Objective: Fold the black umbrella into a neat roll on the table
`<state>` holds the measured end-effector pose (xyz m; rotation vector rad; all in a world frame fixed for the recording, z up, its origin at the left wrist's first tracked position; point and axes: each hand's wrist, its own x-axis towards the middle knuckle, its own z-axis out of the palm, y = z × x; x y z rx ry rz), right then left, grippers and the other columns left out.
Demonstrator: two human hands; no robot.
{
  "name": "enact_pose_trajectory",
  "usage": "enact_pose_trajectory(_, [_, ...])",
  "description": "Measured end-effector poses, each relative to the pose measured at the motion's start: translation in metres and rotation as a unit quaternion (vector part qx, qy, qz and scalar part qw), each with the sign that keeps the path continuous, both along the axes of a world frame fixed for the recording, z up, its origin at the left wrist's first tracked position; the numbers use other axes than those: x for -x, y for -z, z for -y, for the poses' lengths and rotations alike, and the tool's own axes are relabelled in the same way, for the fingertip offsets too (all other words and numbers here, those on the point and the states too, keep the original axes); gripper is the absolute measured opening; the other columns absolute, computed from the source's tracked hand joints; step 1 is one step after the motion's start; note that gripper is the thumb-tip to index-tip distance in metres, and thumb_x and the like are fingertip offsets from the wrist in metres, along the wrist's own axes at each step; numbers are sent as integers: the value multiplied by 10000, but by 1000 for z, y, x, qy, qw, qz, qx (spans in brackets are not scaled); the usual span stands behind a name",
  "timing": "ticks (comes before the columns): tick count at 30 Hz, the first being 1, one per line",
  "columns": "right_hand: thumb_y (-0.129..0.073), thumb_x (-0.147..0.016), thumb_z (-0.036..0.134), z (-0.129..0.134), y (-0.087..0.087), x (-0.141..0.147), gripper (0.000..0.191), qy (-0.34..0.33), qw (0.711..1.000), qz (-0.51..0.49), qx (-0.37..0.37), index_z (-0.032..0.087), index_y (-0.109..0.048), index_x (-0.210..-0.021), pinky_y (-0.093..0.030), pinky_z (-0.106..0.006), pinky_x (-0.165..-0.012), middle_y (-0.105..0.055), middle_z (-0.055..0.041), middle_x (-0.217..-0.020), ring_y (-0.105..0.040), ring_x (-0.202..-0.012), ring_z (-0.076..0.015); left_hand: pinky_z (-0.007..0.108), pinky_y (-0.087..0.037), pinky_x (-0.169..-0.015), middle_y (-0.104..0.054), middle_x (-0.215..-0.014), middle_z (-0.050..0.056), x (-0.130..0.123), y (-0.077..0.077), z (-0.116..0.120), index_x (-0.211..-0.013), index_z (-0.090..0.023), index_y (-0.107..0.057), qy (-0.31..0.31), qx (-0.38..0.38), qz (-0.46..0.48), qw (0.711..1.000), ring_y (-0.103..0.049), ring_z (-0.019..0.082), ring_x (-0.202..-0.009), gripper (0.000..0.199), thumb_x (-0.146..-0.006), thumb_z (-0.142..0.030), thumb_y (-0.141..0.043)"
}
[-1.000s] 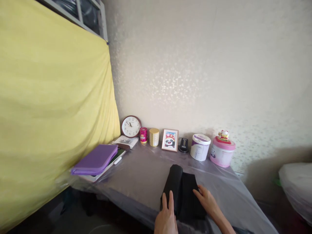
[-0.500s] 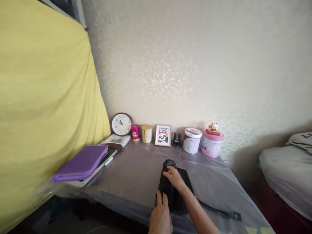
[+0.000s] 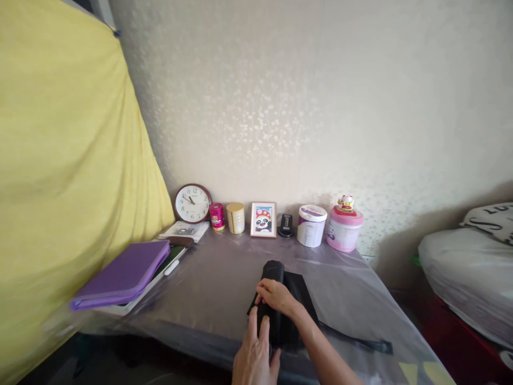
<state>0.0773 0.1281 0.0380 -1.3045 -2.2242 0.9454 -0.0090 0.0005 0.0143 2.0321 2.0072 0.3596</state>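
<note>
A black cloth-like item (image 3: 302,289) lies near the table's front edge, its left part formed into a thick roll (image 3: 273,270). A black strap (image 3: 356,339) trails from it to the right. My left hand (image 3: 256,347) rests on the near left part of the roll, its fingers apart and pointing forward. Farther up the roll, my right hand (image 3: 274,295) lies across it with curled fingers on its left side. The undersides of both hands are hidden.
Along the wall stand a clock (image 3: 193,203), a pink can (image 3: 217,216), a yellow-lidded jar (image 3: 235,218), a framed panda picture (image 3: 263,220) and two tubs (image 3: 311,227). Purple folder (image 3: 124,272) and papers lie left. A yellow curtain (image 3: 72,160) hangs beside them.
The roll looks thicker and more even. My right hand has moved slightly left and nearer, and my left hand has shifted left. The whole view has shifted a little.
</note>
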Motion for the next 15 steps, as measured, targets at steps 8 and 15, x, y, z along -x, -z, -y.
enact_pose_trajectory(8, [-397, -817, 237, 4, -1, -4, 210, -25, 999, -28, 5, 191, -597, -858, -431, -214, -632, -705, -10, -750, -626, -659, -124, 298, -439, -842, 49, -1461, 108, -5, -6, -13, -1378, -251, -103, 43, 48, 28, 998, -547, 208, -1041, 827, -654, -46, -446])
enact_pose_trajectory(15, [-409, -862, 308, 30, -2, -21, 243, -52, 988, -104, -105, 226, -622, -947, -448, -248, -770, -667, -14, -882, -596, -828, -142, 295, -454, -819, -4, -1458, 112, -8, 2, -21, -1379, -186, -90, 30, 95, 47, 994, -563, 232, -1016, 808, -653, -25, -405])
